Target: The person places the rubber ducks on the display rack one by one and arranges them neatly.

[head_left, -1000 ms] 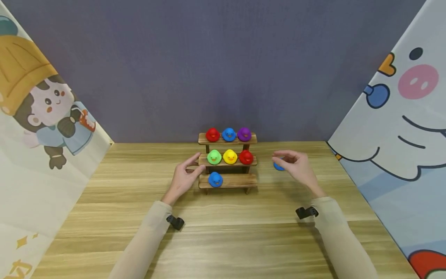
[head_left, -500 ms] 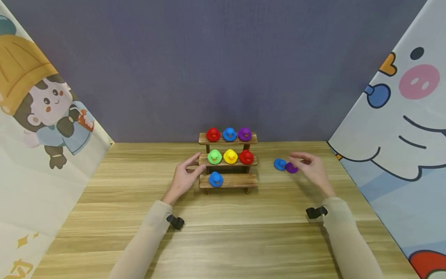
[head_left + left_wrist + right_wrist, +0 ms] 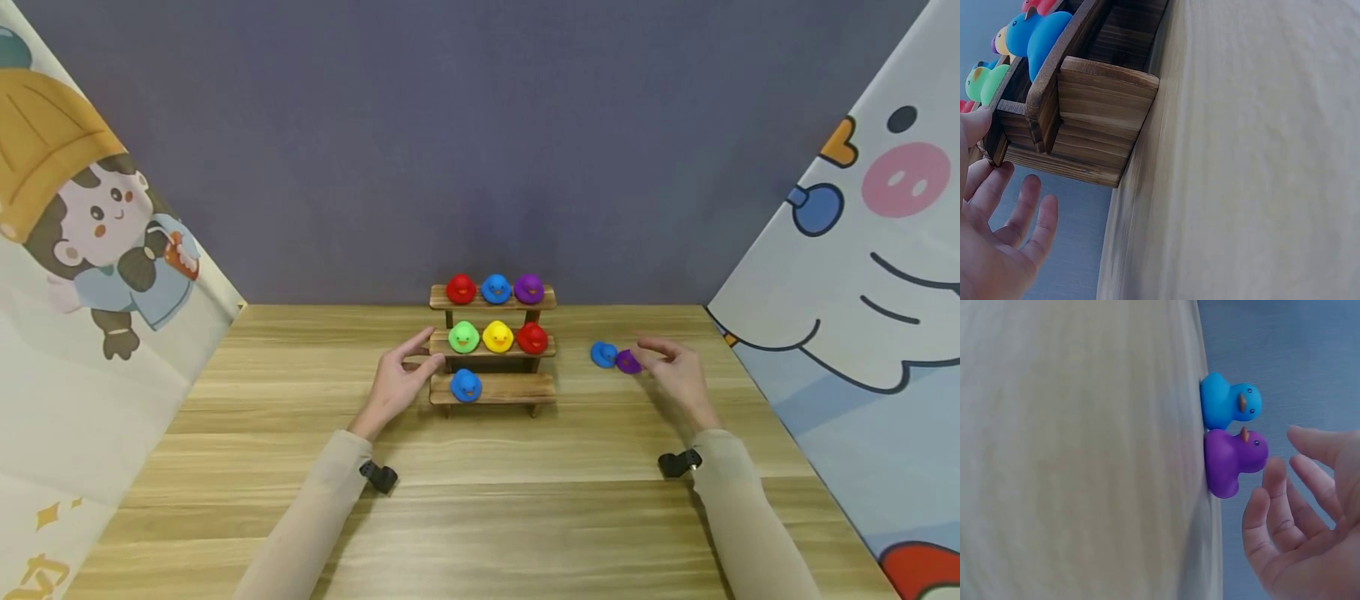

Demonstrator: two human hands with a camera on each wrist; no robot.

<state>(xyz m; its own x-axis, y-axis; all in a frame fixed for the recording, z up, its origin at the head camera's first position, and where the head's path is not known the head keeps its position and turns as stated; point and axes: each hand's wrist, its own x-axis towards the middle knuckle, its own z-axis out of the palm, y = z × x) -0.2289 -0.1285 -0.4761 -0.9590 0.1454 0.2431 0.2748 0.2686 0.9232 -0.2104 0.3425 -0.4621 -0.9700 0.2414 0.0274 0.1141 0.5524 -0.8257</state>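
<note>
A small three-tier wooden shelf (image 3: 517,389) stands at the back of the table. Its left end is held by my left hand (image 3: 397,379), thumb and forefinger on the middle tier's edge. Red, blue and purple rubber ducks line the top tier. Green (image 3: 463,337), yellow (image 3: 498,337) and red (image 3: 532,338) ducks fill the middle one. At the left of the bottom tier sits one blue duck (image 3: 1047,39). Right of the shelf, a blue duck (image 3: 1222,403) and a purple duck (image 3: 1232,459) touch on the table. Beside the purple duck hovers my right hand (image 3: 1310,531), fingers loosely bent and holding nothing.
The wood-grain table (image 3: 480,500) reaches back to a grey-blue wall (image 3: 480,150). Slanting side panels with cartoon prints, a child (image 3: 112,208) on the left and a pig-nosed figure (image 3: 892,217) on the right, border it.
My right hand has moved right, off the blue duck on the table, so the purple duck beside it shows. The left hand has stayed at the shelf.
</note>
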